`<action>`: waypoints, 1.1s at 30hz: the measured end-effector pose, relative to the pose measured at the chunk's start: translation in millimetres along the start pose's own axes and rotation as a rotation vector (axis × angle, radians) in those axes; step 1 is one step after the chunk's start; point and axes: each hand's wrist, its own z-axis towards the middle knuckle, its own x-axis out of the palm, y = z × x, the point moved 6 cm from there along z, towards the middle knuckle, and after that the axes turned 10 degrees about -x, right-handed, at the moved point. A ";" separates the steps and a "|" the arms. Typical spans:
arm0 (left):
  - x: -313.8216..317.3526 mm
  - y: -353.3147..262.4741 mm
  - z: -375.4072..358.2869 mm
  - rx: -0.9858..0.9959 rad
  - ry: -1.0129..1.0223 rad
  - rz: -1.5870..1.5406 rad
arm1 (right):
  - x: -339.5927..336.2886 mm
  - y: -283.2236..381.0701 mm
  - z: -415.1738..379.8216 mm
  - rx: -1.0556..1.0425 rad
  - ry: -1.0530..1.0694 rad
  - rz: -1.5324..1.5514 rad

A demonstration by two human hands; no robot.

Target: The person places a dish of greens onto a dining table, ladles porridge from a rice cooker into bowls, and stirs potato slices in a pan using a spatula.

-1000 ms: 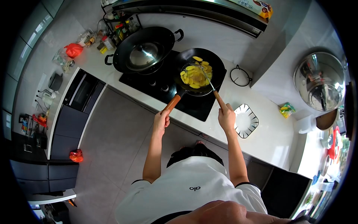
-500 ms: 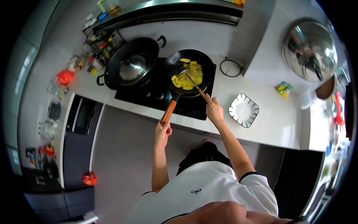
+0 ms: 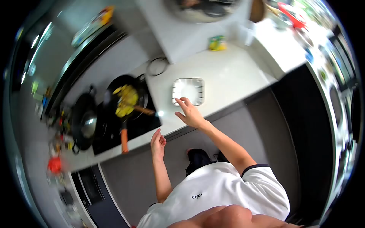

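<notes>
My right hand [image 3: 189,112] reaches open-fingered to the near edge of the white square plate [image 3: 188,90] on the counter, holding nothing. My left hand [image 3: 157,142] hangs loosely curled, empty. The potato slices [image 3: 126,99] sit in the frying pan [image 3: 114,91], spatula [image 3: 143,110] resting inside; plating isn't done.

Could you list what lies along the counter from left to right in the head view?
Red bag → lidded wok → frying pan of yellow slices → wire ring → white plate → yellow-green packet.

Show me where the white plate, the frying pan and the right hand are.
white plate [image 3: 196,84]: head view, on its ribbed right rim.
frying pan [image 3: 111,92]: head view, on its dark left rim.
right hand [image 3: 190,113]: head view, on the back of the hand.
</notes>
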 end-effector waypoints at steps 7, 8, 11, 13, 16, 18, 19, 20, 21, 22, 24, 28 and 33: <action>273.0 93.0 13.9 -0.097 0.380 0.251 | -246.2 -93.9 -128.0 0.304 -0.305 -0.172; 314.5 113.6 12.1 -0.119 0.449 0.264 | -286.7 -105.1 -153.5 0.286 -0.396 -0.271; 443.0 174.3 -2.8 -0.174 0.658 0.342 | -402.4 -127.5 -235.7 0.341 -0.628 -0.407; 518.5 209.9 -29.6 -0.205 0.749 0.440 | -460.6 -136.8 -294.2 0.453 -0.772 -0.428; 616.0 255.0 -60.8 -0.251 0.898 0.569 | -532.6 -141.1 -363.7 0.545 -0.908 -0.466; 675.2 281.6 -76.0 -0.272 0.976 0.615 | -574.1 -148.8 -404.4 0.560 -1.014 -0.509; 702.5 292.5 -81.9 -0.281 1.015 0.641 | -591.9 -152.5 -421.9 0.573 -1.059 -0.526; 731.0 304.5 -87.6 -0.292 1.055 0.655 | -610.5 -157.9 -439.6 0.595 -1.108 -0.525; 757.7 316.1 -90.0 -0.293 1.079 0.672 | -626.7 -165.1 -454.2 0.621 -1.145 -0.519; 784.3 328.8 -92.1 -0.295 1.103 0.689 | -642.2 -173.0 -468.7 0.647 -1.181 -0.512; 840.8 351.7 -89.8 -0.287 1.152 0.719 | -675.5 -194.4 -492.4 0.688 -1.242 -0.496; 964.9 391.6 -72.6 -0.270 1.193 0.736 | -756.2 -258.2 -521.4 0.739 -1.322 -0.476; 1133.6 444.7 -27.3 -0.273 1.144 0.693 | -870.0 -366.3 -542.8 0.787 -1.420 -0.312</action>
